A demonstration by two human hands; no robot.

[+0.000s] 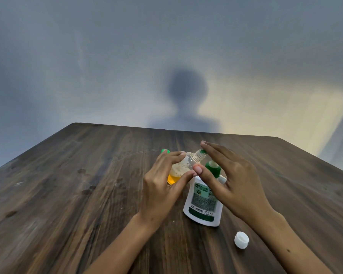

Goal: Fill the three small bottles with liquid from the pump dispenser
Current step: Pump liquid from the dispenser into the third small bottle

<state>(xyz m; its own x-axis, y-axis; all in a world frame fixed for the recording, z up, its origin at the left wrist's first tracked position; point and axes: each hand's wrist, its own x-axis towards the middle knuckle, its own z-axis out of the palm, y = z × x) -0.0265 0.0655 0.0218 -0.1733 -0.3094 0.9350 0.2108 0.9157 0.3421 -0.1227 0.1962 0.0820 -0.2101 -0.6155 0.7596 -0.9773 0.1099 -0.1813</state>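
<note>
Left fingers (178, 155) curled round a small clear bottle (183, 165), thumb closing the grip from below, just left of frame centre. Bottle tilted, open threaded mouth angled up and right toward the green nozzle (203, 151). Amber liquid pooled low in the tilted body, foam and bubbles clinging above it. Left hand (160, 186) firmly on the bottle, then.

Right fingers (212, 153) straight and spread, laid over the green pump head (213, 169), thumb tip nearly touching the left thumb. Right hand (238, 180) pressing flat, gripping nothing. White pump dispenser (203, 202) upright beneath it, low centre of frame, label facing the camera.

Loose white cap (241, 239) lying lower right on the wooden table (67, 184), well apart from the action. Small green thing (165, 151) beyond the left fingers, too hidden to identify. Other two small bottles not in view.

Risks from here, as judgement: nozzle tip and bottle mouth barely aligned, so a hard press could send liquid over the neck onto fingers and table. Only flat fingers steadying the dispenser, base unheld, so an off-centre push could tip it. Foam rising quickly could hide the true level and bring an overflow. Tilting further could spill what is already inside.
</note>
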